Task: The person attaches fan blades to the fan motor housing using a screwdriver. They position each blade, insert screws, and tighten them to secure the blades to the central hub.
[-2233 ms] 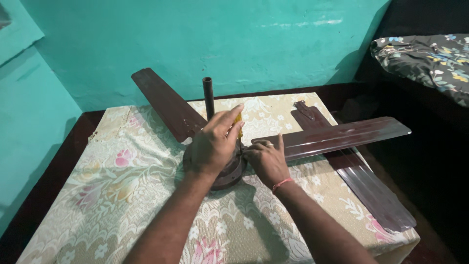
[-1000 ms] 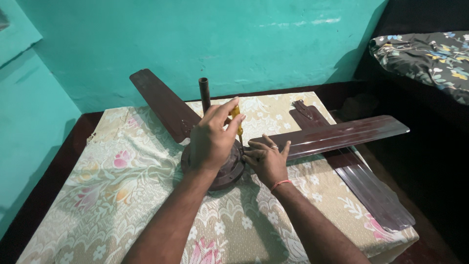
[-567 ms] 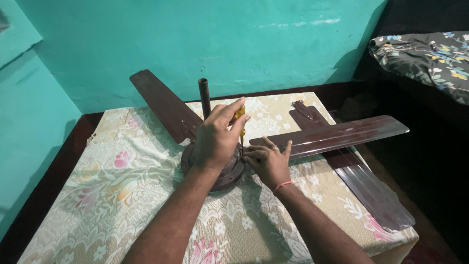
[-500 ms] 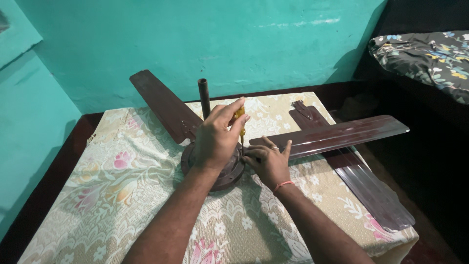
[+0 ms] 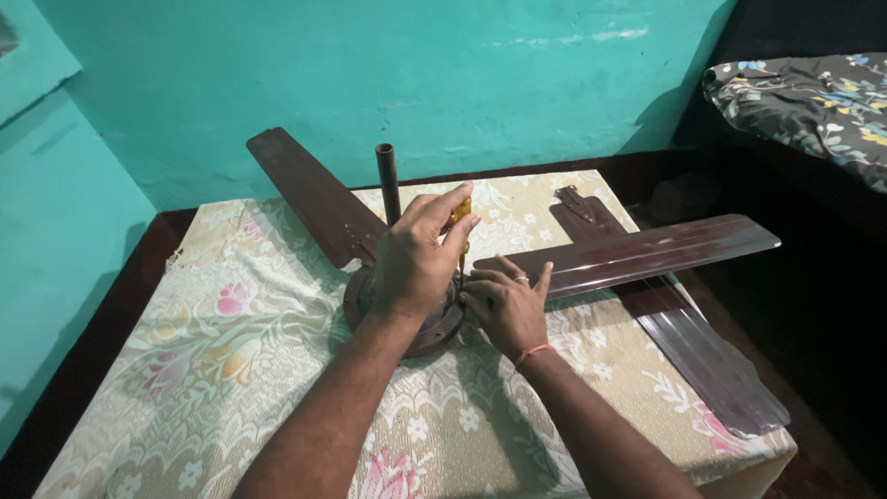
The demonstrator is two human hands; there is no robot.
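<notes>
- Head view: the left hand [image 5: 416, 263] grips a yellow screwdriver [image 5: 461, 222] upright over the fan motor [image 5: 407, 319] on the worktop [image 5: 231, 370], fingers closed round the handle.
- Since two seconds ago the screwdriver has risen, then settled tip-down at the blade [image 5: 647, 251] root, so the tip now looks seated.
- Right hand [image 5: 508, 310] stays flat there, fingers spread, holding nothing.
</notes>
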